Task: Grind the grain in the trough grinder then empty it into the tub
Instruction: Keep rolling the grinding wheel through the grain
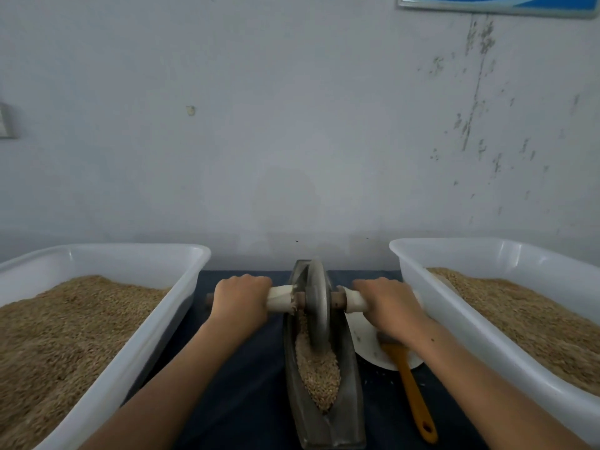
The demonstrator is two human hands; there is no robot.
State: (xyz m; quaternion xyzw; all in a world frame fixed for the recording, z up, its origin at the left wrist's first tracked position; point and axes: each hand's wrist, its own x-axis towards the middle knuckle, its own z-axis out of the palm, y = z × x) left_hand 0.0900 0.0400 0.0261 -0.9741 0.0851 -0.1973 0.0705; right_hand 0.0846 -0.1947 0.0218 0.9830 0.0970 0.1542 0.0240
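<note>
Grinding step in hand. Left hand point(240, 298) and right hand point(388, 300) each wrap grip round white-wrapped wooden axle point(281, 298) of grey metal disc wheel point(317, 303), sitting in grey boat-shaped metal trough point(349, 414), mid table, far end by wall. Tan grain point(319, 375) looks coarse; next: roll wheel toward near edge, keep it centred. White plastic tubs point(136, 339) flank it.

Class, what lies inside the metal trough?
Inside the trough lie pale grain and the grinding wheel. The wheel and grain hide the trough's floor.

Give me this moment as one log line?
stage: grinding | left hand: grips axle | right hand: grips axle | wheel: in trough | grain: unemptied
</note>
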